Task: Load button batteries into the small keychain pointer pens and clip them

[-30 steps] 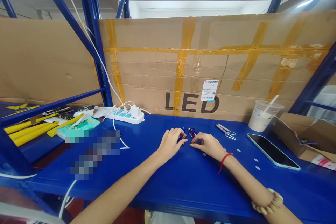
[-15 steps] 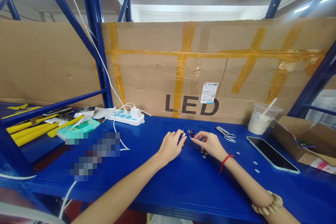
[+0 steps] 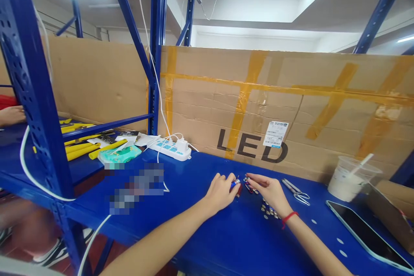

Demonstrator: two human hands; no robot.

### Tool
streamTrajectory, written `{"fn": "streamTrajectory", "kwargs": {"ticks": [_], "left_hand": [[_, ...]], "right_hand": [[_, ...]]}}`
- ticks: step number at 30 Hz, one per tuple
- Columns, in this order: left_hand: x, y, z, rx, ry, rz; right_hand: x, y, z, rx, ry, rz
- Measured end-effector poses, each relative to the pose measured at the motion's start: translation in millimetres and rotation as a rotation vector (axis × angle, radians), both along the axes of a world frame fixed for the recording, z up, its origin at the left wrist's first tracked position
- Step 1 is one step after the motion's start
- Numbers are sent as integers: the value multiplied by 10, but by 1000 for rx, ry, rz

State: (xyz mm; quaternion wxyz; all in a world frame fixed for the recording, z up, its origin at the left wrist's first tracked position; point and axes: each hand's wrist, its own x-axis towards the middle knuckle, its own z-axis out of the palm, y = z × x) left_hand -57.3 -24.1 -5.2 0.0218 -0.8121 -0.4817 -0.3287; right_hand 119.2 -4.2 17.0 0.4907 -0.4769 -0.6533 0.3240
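Observation:
My left hand (image 3: 221,193) is closed, with thumb and fingers pinching a small blue object (image 3: 235,183) with a shiny end. A dark red bit shows just below its fingertips. To its right, my right hand (image 3: 269,190) has thumb and index finger drawn together at a small cluster of shiny dark pieces (image 3: 250,186) on the blue tabletop. What sits between those fingertips is too small to make out. Several small round metal pieces (image 3: 271,211) lie under and beside the right palm. Silver scissors (image 3: 296,192) rest just beyond the right hand.
Right side: a phone (image 3: 368,235), a plastic cup with a straw (image 3: 349,183) and a cardboard box (image 3: 393,217). Left side: a white power strip (image 3: 173,148), a teal packet (image 3: 119,155) and yellow tubes (image 3: 82,151). Another person's hand (image 3: 11,116) shows beyond the rack post (image 3: 39,73).
The view has swung left and up, so the things on the table appear further right. More small metal pieces show beside my right hand, and another person's hand has come into view.

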Motion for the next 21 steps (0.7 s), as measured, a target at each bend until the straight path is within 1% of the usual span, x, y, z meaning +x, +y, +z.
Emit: {"fn": "streamTrajectory", "kwargs": {"ticks": [3,6,9,13,16,19,21], "left_hand": [[-24,19,1,8,20,64],[-51,28,4,-19,18,99],[-66,36,-8,-69,-20,131],[-59,52,-38,-145,-70,164],[-48,47,-44,-167,-32,125],[-50,21,-23,-145,-5,65],[-62,4,0,-135,-25,32]], "right_hand": [[-134,20,71,-10,22,44],[-237,55,120,19,2,44],[-261,98,106,13,-14,30],[-194,112,38,-71,0,8],[-144,91,2,-172,60,10],[-138,62,-17,-278,209,39],[-156,37,-23,-318,297,48]]}}
